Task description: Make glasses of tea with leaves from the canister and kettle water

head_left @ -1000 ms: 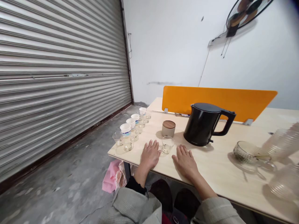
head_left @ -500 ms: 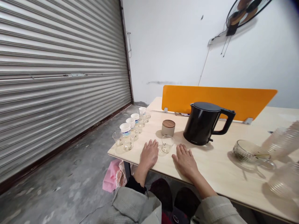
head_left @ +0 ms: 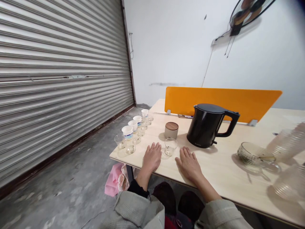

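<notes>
The left hand (head_left: 152,157) and the right hand (head_left: 189,165) lie flat on the counter (head_left: 214,171), with one glass cup (head_left: 170,147) between them.

All the fingers (head_left: 189,153) are open and hold nothing. One black kettle (head_left: 202,127) and one jar (head_left: 171,130) stand close by. Four white paper cups (head_left: 127,131) sit in a row with glass cups (head_left: 119,141), maybe five. Blurry ribbed glasses (head_left: 287,144) get cut off at the right.

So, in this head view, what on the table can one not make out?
Head view:
Kettle: its lid hides the inside.
Jar: its wooden lid hides the contents.
Glass between left hand and right hand: contents too small.
Ribbed glasses: blurred, cut off by right edge.
</notes>
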The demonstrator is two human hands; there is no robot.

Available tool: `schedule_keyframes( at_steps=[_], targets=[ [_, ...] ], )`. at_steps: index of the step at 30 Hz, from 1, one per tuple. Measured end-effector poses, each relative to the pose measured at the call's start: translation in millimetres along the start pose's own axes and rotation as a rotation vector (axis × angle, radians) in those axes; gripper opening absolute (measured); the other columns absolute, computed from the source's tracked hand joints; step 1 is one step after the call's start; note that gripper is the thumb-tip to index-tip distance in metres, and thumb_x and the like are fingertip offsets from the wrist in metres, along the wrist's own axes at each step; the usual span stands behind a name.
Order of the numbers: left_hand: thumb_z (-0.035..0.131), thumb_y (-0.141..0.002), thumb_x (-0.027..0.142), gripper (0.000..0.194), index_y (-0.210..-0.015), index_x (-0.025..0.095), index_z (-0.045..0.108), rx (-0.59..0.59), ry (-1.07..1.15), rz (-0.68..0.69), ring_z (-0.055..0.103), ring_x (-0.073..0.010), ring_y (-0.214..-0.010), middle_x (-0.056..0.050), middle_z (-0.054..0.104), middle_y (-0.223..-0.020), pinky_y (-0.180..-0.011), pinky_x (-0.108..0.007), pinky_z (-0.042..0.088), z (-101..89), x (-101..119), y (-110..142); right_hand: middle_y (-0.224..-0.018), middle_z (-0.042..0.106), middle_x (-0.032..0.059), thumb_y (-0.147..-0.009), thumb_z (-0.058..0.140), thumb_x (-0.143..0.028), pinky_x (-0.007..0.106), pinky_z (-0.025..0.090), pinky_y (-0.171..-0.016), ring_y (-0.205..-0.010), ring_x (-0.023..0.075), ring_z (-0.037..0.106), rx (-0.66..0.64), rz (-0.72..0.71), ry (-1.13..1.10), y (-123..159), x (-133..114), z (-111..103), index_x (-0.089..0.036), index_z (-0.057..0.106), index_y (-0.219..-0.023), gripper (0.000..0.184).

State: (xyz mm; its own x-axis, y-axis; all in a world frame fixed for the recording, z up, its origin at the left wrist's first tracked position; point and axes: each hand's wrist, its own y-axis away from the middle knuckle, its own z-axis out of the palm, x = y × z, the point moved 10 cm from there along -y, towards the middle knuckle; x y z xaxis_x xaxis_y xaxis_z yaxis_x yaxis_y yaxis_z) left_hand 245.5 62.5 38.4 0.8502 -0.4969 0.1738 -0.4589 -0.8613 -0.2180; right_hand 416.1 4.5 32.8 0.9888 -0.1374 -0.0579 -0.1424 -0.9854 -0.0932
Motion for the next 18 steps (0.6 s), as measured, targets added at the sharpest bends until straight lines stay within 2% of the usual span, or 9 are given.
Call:
schedule_keyframes(
  at_steps=[18],
  targets=[
    [0.024,-0.105,0.034,0.053,-0.154,0.023,0.04,-0.002,-0.004,0.007,0.025,-0.0248,-0.155,-0.002,0.035,-0.165,-0.126,-0.049,0.022,-1.2,0.9,0.6,-0.166,0.027,0.0176,-0.101,0.031,-0.04,0.052,0.013,-0.124,-0.156,0.0296,0.017,0.01,0.004,-0.016,0.0,0.4,-2.4,-0.003,0.037,-0.155,0.065]
  ],
)
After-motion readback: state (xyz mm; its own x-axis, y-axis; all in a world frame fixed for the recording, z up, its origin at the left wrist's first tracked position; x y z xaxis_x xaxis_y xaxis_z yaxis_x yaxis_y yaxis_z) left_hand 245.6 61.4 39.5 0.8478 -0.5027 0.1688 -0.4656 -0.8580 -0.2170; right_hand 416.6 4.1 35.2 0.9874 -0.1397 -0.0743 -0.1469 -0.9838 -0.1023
